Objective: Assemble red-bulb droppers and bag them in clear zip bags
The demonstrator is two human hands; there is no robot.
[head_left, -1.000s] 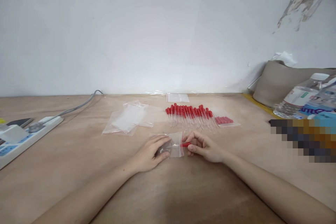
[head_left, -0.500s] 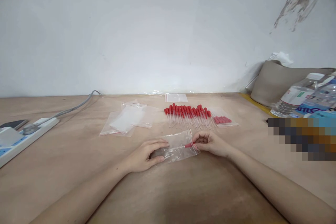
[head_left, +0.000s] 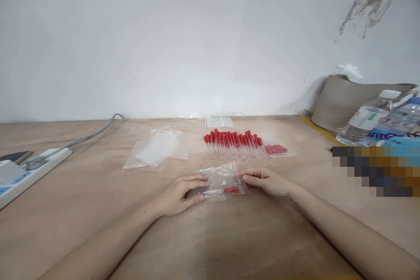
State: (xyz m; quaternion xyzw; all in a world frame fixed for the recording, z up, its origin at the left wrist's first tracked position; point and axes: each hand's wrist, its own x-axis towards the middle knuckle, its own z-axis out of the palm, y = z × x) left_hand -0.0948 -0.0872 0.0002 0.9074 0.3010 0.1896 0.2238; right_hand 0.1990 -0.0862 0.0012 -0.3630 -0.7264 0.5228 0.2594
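Observation:
A clear zip bag point(head_left: 216, 179) lies in front of me, its red-striped mouth facing right. Inside rests a dropper with a red bulb point(head_left: 231, 189), the clear stem pointing left. My left hand point(head_left: 183, 194) grips the bag's left end, thumb below and fingers above. At the mouth, the fingertips of my right hand point(head_left: 262, 180) pinch the bag's edge, outside the bulb. Behind the bag is a row of red-bulbed droppers point(head_left: 232, 140). To their right, another zip bag point(head_left: 290, 152) holds several red-bulbed pieces.
A loose stack of flat zip bags point(head_left: 157, 148) lies left of the droppers, and a white-looking bag point(head_left: 218, 122) sits near the wall. At left are a power strip point(head_left: 49, 170) with a grey cable and a phone point(head_left: 15, 156). Bottles point(head_left: 364, 122) and a grey-brown bag point(head_left: 334, 100) stand right.
The red bulb has gone further into the bag and slid left and down. My right fingers have let go of it and are at the bag's mouth. My left hand stays put.

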